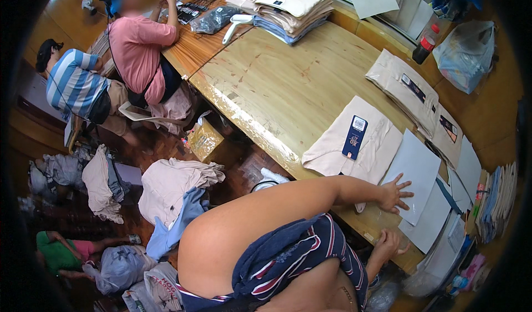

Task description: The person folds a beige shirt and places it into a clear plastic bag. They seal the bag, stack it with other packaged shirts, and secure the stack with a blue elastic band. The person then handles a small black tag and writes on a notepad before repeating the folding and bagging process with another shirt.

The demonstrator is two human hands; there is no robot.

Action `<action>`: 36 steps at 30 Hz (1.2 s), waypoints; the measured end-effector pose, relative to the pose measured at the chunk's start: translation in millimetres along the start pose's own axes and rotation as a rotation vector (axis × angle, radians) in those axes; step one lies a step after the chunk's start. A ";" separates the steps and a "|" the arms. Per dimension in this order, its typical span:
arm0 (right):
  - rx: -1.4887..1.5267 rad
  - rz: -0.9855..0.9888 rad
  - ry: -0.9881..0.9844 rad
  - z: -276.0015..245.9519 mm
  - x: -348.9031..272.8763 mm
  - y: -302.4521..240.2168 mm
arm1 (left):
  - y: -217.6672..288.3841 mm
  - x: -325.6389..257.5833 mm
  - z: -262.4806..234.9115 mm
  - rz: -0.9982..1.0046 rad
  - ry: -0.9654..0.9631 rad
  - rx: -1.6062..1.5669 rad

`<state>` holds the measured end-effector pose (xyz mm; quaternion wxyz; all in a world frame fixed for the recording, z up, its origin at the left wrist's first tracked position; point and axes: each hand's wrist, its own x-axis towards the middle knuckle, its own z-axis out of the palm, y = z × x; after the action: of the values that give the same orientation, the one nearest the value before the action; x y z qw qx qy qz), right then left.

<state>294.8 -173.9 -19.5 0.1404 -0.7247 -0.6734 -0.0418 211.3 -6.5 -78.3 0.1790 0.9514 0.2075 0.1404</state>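
Note:
My left hand point(394, 194) lies spread, palm down, at the edge of a white paper sheet point(418, 171) on the table. Just beyond it is a folded cream garment point(338, 140) with a dark blue hang tag point(354, 137); the sheet overlaps its right side. My right hand point(386, 246) is at the table's near edge, fingers loosely bent and apart, with nothing visible in them. Nearest to that hand is a second stack of white sheets point(426, 231). More folded cream garments with tags point(407, 90) lie along the table's far right side.
The wooden table point(271, 90) bears a tall garment pile point(293, 7) and a white-handled tool point(235, 27) at its far end. A cola bottle point(425, 43) and plastic bag point(465, 54) are by the wall. Garment heaps point(172, 187) lie left; other people point(138, 52) are nearby.

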 end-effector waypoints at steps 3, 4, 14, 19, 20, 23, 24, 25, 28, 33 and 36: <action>-0.032 -0.045 0.047 3.9 -18.3 -4.0 | 5.5 4.7 7.8 0.014 0.025 0.028; 0.008 -0.060 0.021 4.2 -14.6 -4.4 | 5.0 3.7 8.7 -0.026 0.028 0.008; 0.111 0.131 0.160 -6.5 -1.0 -30.6 | 3.5 1.4 -11.6 -0.043 -0.032 0.240; 0.189 0.145 0.248 -4.3 -30.2 -28.1 | 15.4 4.7 -13.1 -0.071 -0.055 0.272; 0.224 0.139 0.235 -2.7 -37.8 -22.6 | 15.1 5.0 -11.7 -0.071 -0.046 0.276; 0.321 0.133 0.219 -4.8 -52.4 -4.8 | 17.9 8.2 -8.9 -0.073 -0.038 0.287; 0.348 0.155 0.211 -4.5 -57.4 2.3 | 20.1 9.2 -7.7 -0.075 -0.039 0.281; 0.411 0.210 0.207 -2.6 -61.7 7.9 | 21.6 10.6 -7.2 -0.075 -0.041 0.278; 0.425 0.273 0.189 2.2 -73.0 20.6 | 35.4 11.8 -2.8 -0.100 -0.013 0.237; 0.519 0.591 0.289 9.5 -97.5 41.5 | 86.5 -9.3 5.0 -0.306 -0.074 -0.009; 0.563 0.749 0.316 11.1 -108.5 53.5 | 98.6 -18.7 2.0 -0.277 -0.179 -0.072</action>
<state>336.5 -278.5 -65.2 0.4365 -0.8356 -0.3223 0.0859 229.7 -99.1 -44.3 0.2482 0.9155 0.3146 0.0366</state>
